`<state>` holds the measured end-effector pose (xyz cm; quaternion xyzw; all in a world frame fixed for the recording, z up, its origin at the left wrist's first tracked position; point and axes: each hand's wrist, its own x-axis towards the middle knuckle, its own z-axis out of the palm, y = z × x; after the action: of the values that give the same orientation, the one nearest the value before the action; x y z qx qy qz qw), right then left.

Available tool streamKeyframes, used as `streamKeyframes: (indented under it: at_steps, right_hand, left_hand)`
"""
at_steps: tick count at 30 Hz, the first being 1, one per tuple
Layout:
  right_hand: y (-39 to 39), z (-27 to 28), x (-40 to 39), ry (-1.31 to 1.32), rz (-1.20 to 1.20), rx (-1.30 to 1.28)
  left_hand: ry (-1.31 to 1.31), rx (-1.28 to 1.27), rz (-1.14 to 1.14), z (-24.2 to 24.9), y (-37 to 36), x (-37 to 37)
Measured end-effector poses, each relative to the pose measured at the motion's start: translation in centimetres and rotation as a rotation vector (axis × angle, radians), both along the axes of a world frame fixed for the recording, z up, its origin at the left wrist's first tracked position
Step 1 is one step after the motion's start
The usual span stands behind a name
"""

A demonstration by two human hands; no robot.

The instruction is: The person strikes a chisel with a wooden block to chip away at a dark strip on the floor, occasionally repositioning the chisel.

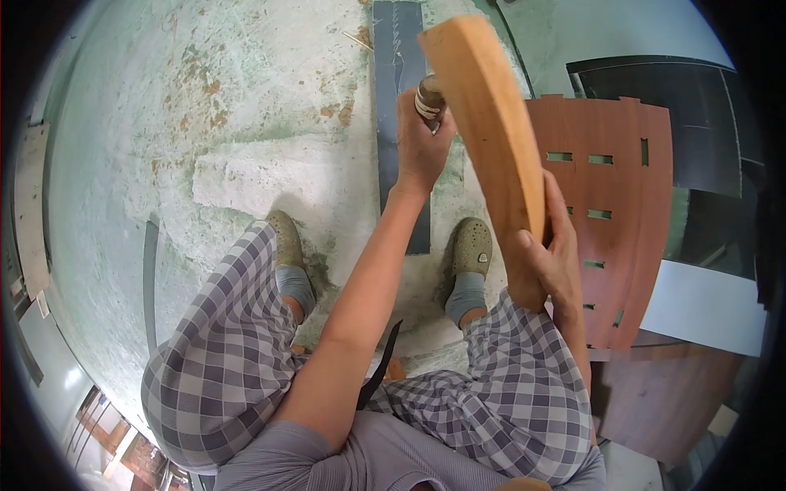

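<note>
My left hand (423, 151) is wrapped round a short dark handle (431, 96) with pale bands, held against the left side of a thick curved wooden piece (490, 123). What lies beyond the handle is hidden behind the wood. With its thumb on the near face and fingers round the right edge, my right hand (558, 254) grips the lower part of this piece. The wood stands tilted, its lower end at my right knee in checked trousers (524, 352).
A long dark board (419, 221) lies on the floor between my feet. Slotted reddish-brown panels (606, 188) lie at the right, near black sheets (696, 114) and a white panel (700, 307). A black strip (383, 364) hangs between my legs. Thin grey strip (151, 286) at left.
</note>
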<state>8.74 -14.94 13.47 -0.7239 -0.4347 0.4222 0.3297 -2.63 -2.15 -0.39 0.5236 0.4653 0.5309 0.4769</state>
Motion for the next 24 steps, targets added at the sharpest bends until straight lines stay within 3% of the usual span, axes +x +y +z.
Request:
streamKeyframes:
  at_steps: [4, 6, 8, 10, 16, 19, 21, 24]
  right_hand:
    - [-0.2, 0.2, 0.6, 0.031, -0.024, 0.121]
    - [-0.1, -0.4, 0.3, 0.064, -0.011, 0.139]
    - [-0.1, -1.0, -0.2, -0.002, 0.024, -0.080]
    - [-0.5, -1.1, -0.1, -0.037, 0.030, -0.098]
    - [-0.7, 0.2, 0.7, 0.097, 0.010, 0.053]
    - [-0.1, 0.1, 0.4, 0.087, -0.032, 0.048]
    - [-0.4, -0.4, 0.0, 0.059, -0.025, -0.003]
    - [-1.1, -0.7, 0.2, 0.021, -0.022, -0.071]
  left_hand:
    - [-0.062, -0.022, -0.010, -0.5, 0.0, 0.3]
    - [0.040, 0.040, -0.029, 0.1, -0.3, 0.2]
    - [0.085, 0.067, -0.017, 0.6, -0.4, 0.0]
    - [0.126, 0.088, -0.010, 0.5, -0.4, 0.0]
    - [-0.001, -0.044, -0.066, -0.4, -0.6, 0.3]
    - [-0.011, -0.007, -0.109, -0.1, -1.1, 0.8]
    - [0.238, 0.163, -0.057, 0.3, -1.2, 0.9]
    - [0.154, 0.198, -0.067, 0.6, -1.1, 0.5]
